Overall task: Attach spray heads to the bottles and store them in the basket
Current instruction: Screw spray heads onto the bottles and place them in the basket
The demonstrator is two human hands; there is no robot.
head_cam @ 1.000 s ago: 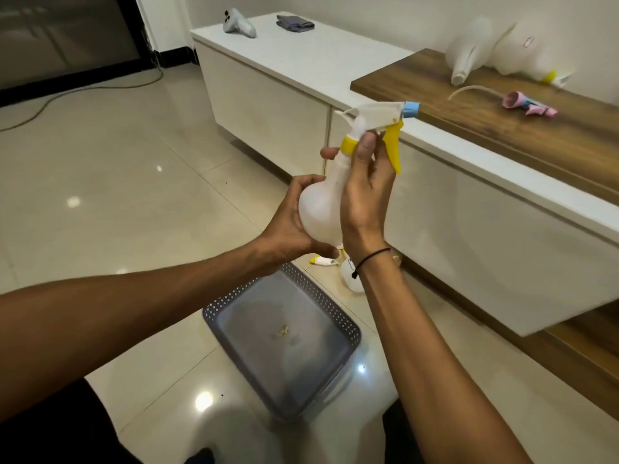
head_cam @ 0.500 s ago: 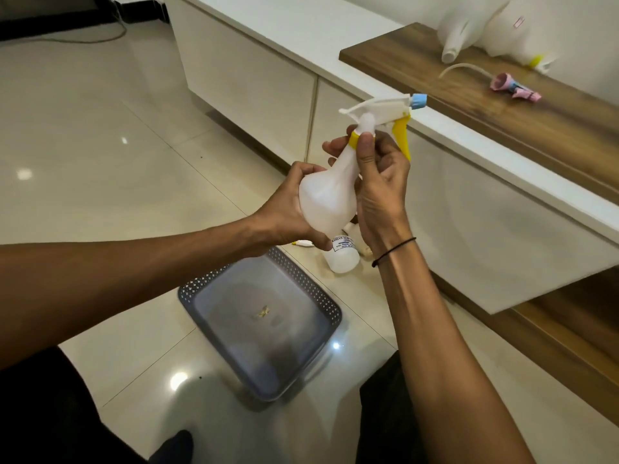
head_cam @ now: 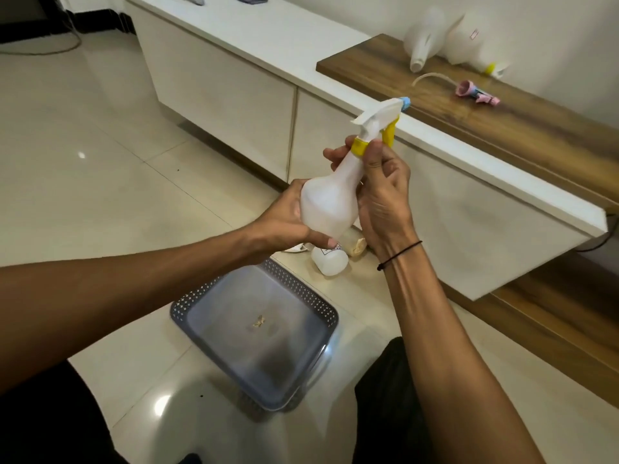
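Observation:
A white plastic bottle [head_cam: 330, 202] is held tilted above the floor, its spray head [head_cam: 380, 120] with yellow collar, yellow trigger and blue nozzle sitting on the neck. My left hand [head_cam: 284, 226] grips the bottle's round body from the left. My right hand [head_cam: 382, 192] has its fingers pinched on the yellow collar at the neck. Below them a grey perforated basket [head_cam: 321, 313] stands on the floor with nothing but a small scrap in it. Another white bottle [head_cam: 330, 261] lies on the floor just behind the basket, partly hidden by my hands.
Two white bottles [head_cam: 427, 40] and a pink spray head with tube [head_cam: 475, 93] lie on the wooden shelf [head_cam: 502, 118] at the right. A long white cabinet [head_cam: 241, 85] runs along the wall. My dark-clothed legs frame the basket.
The bottle has tilted with its head leaning further right. My right hand's fingers have shifted around the yellow collar. The view has swung slightly, and the basket sits lower in view.

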